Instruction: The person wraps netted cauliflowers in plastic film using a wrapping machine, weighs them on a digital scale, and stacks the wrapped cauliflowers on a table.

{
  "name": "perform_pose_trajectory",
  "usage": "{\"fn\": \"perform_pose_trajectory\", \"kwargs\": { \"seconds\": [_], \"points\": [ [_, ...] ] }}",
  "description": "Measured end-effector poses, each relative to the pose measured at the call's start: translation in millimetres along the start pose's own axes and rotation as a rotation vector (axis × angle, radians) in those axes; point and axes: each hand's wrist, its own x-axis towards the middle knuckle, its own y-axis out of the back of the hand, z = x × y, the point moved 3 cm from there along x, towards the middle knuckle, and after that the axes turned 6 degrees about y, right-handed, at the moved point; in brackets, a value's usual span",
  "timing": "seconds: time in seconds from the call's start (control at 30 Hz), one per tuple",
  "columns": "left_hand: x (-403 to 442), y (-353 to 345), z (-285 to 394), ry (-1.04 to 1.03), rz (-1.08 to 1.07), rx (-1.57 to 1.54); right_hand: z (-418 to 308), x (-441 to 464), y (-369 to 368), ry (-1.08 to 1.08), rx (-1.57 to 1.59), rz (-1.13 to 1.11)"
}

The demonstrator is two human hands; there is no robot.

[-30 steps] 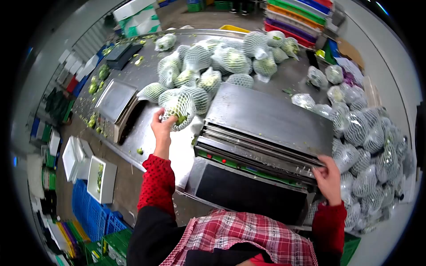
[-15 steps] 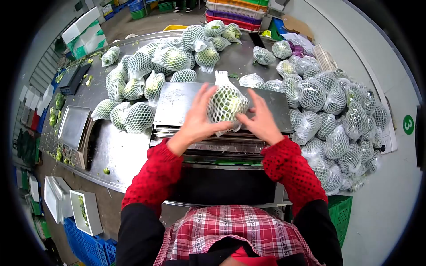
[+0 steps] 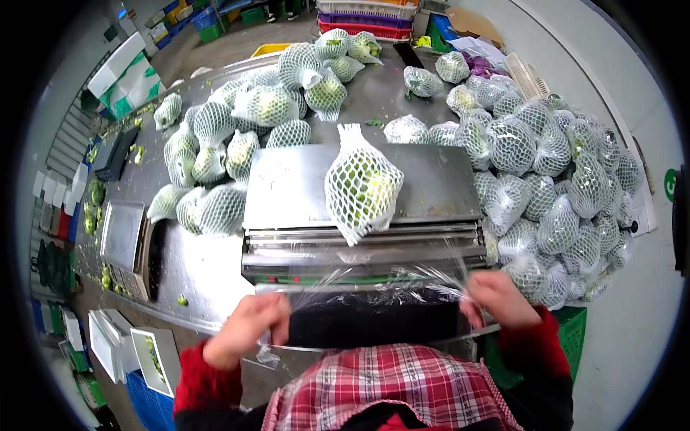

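Observation:
My left hand [image 3: 248, 327] and my right hand [image 3: 499, 297] are closed on the front corners of a sheet of clear plastic film [image 3: 377, 287]. The film stretches between them across the front of a metal wrapping machine [image 3: 287, 190], with creases running back from each hand. A pale green vegetable in a white foam net [image 3: 364, 188] rests on the machine's flat top, its gathered net end pointing away from me. Neither hand touches it. Its exact kind is hard to make out through the net.
Several netted vegetables [image 3: 266, 106] lie piled at the back left. On the right is a heap of film-wrapped ones [image 3: 546, 187]. A scale-like device with a metal tray [image 3: 123, 228] stands at the left, and a green crate [image 3: 571, 337] is below on the right.
Both hands have left the netted vegetable and come back toward my body, now pulling clear film. The vegetable stays on the machine's top.

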Motion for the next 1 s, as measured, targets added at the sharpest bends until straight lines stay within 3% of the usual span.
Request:
{"fn": "perform_pose_trajectory", "kwargs": {
  "seconds": [0.03, 0.1, 0.13, 0.17, 0.23, 0.3, 0.33, 0.37, 0.43, 0.5, 0.53, 0.57, 0.63, 0.67, 0.7, 0.73, 0.77, 0.8, 0.83, 0.9, 0.97, 1.0],
  "points": [
    [-15, -10, 25, -0.128, -0.135, -0.327, -14, -9, -9, 0.045, 0.119, 0.037],
    [-11, -25, 90, -0.577, -0.052, -0.483, -59, 22, -1, 0.708, 0.395, -0.034],
    [-2, -31, 119, -0.728, -0.023, -0.522, -79, 47, 3, 0.83, 0.442, 0.126],
    [32, -24, 136, -0.873, 0.106, -0.203, -96, 74, 3, 0.948, 0.491, 0.29],
    [98, -10, 166, -1.119, 0.545, 0.418, -71, 168, 16, 0.935, 0.248, 0.432],
    [209, 40, 113, -0.726, 0.475, 0.586, -3, 231, 29, 0.551, -0.045, 0.354],
    [207, 31, 103, -0.671, 0.322, 0.482, 7, 235, 25, 0.602, -0.16, 0.274],
    [195, 25, 98, -0.718, 0.354, 0.575, 14, 237, 21, 0.653, -0.273, 0.198],
    [178, 26, 89, -0.828, 0.307, 0.738, 15, 236, 22, 0.695, -0.203, 0.094],
    [163, 20, 92, -1.201, 0.375, 1.334, 10, 228, 20, 0.745, -0.15, -0.001],
    [165, 23, 89, -1.269, 0.44, 1.466, 2, 221, 15, 0.89, -0.502, 0.017],
    [165, 24, 90, -1.377, 0.548, 1.541, -4, 216, 12, 1.025, -0.864, 0.036],
    [170, 13, 94, -1.389, 0.436, 1.285, -11, 217, 11, 1.126, -0.957, 0.082],
    [174, 11, 99, -1.431, 0.42, 1.179, -12, 217, 12, 1.046, -0.901, 0.037],
    [170, 8, 98, -1.431, 0.426, 1.185, -12, 216, 13, 0.962, -0.845, -0.012],
    [162, 6, 97, -1.308, 0.407, 0.929, -22, 202, 13, 0.843, -0.771, -0.04],
    [152, 3, 90, -1.162, 0.382, 0.667, -42, 176, 3, 0.821, -0.549, -0.085],
    [137, -4, 84, -0.904, 0.371, 0.481, -52, 157, -1, 0.79, -0.586, -0.117],
    [116, -16, 78, -0.786, 0.344, 0.421, -55, 137, -6, 0.75, -0.619, -0.155],
    [74, -37, 39, -0.644, 0.205, 0.387, -30, 90, -24, 0.479, -0.593, -0.308],
    [53, -59, -22, -0.468, 0.055, 0.153, 10, 53, -41, 0.228, -0.456, -0.361],
    [44, -65, -44, -0.177, -0.035, -0.127, 32, 43, -45, -0.054, -0.398, -0.383]
  ]
}}
